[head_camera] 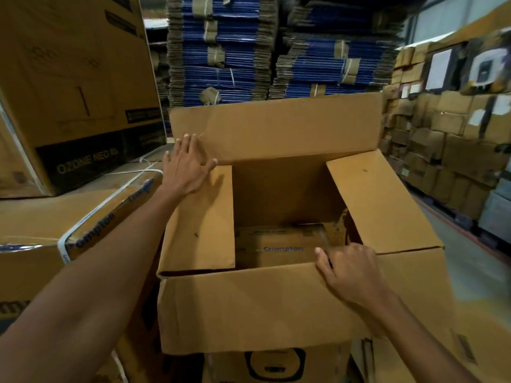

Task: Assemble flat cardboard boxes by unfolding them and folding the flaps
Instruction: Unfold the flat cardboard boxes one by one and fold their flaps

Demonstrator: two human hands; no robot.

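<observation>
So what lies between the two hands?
Head view: the open mouth of the box, with the left flap folded inward and a printed carton showing below. Left hand lies flat; right hand grips the near flap.

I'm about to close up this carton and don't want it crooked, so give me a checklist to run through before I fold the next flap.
1. Left side flap folded in: ok, the left hand presses flat on its far corner.
2. Right side flap folded in: ok; whether it lies fully level, cannot tell.
3. Far flap free to come down: ok, it stands upright.
4. Grip on near flap: ok, the right hand curls over its edge.
5. Inside clear: cannot tell; printed cardboard shows through the opening.
</observation>
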